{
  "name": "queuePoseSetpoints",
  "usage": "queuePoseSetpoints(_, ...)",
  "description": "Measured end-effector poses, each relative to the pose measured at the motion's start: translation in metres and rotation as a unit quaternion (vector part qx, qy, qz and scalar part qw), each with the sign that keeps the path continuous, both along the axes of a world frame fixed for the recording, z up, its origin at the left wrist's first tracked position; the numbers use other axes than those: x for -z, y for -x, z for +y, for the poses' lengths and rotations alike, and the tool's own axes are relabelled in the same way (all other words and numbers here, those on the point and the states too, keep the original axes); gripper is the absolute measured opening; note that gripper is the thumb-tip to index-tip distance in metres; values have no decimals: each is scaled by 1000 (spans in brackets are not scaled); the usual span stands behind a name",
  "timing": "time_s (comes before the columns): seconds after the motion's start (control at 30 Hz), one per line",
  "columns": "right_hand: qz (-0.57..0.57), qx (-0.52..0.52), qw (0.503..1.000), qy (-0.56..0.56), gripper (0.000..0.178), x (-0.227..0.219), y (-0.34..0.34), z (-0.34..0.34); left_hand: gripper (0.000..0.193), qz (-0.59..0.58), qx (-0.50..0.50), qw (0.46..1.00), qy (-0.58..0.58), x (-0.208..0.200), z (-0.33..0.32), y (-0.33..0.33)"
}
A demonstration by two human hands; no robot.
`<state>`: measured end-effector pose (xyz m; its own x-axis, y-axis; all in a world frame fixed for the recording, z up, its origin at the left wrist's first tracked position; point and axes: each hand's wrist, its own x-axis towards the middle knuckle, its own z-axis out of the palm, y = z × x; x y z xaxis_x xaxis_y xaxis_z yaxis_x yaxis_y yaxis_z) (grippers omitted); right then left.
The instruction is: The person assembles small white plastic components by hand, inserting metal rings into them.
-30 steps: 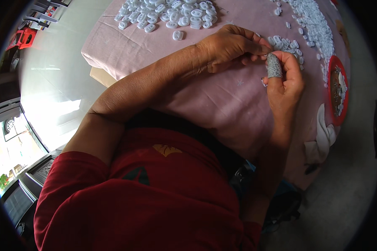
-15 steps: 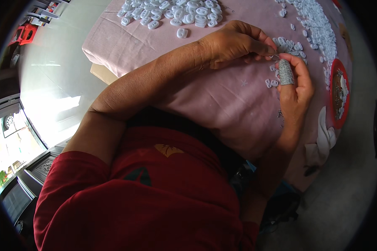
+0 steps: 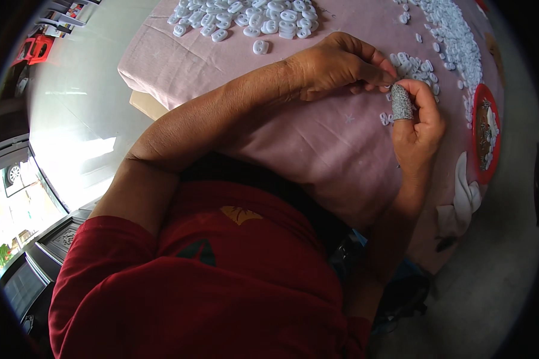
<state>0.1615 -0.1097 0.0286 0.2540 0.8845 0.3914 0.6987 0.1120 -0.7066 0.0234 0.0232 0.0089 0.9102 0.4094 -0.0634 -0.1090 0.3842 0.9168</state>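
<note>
My left hand (image 3: 343, 64) reaches over the pink tablecloth, its thumb and forefinger pinched together. Against those fingertips my right hand (image 3: 421, 116) is closed too, with a grey knitted sleeve (image 3: 403, 103) on one finger. Whatever is between the fingertips is hidden and too small to name. Just beyond the hands lies a small heap of white oval plastic pieces (image 3: 416, 67) with holes. A couple of similar loose pieces (image 3: 384, 118) rest beside the right hand, partly covered by it.
A bigger pile of white oval pieces (image 3: 269, 18) lies at the far left of the pink-covered table (image 3: 323, 143). Many small white pieces (image 3: 455, 45) spread along the far right. A red tray (image 3: 480, 91) holds small metal and white parts; a white cloth (image 3: 463, 194) lies nearer.
My right hand has shifted slightly left and turned, its covered finger now closer to the left fingertips. A tiny shiny bit seen between the fingers earlier is now hidden.
</note>
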Motion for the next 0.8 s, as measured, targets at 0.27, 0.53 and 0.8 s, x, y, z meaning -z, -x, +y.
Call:
queuePoseSetpoints(0.27, -23, 11, 1000, -11, 13, 3, 1, 1, 16, -1, 1, 1000, -14, 0, -1, 0)
queuePoseSetpoints(0.53, 38, 26, 998, 40, 16, 0, 1, 1, 12, -3, -20, 999, 37, 1, -1, -3)
queuePoseSetpoints(0.8, -230, 69, 970, 38, 32, 1, -27, -2, 12, 5, -52, 997, 52, -5, 10, 3)
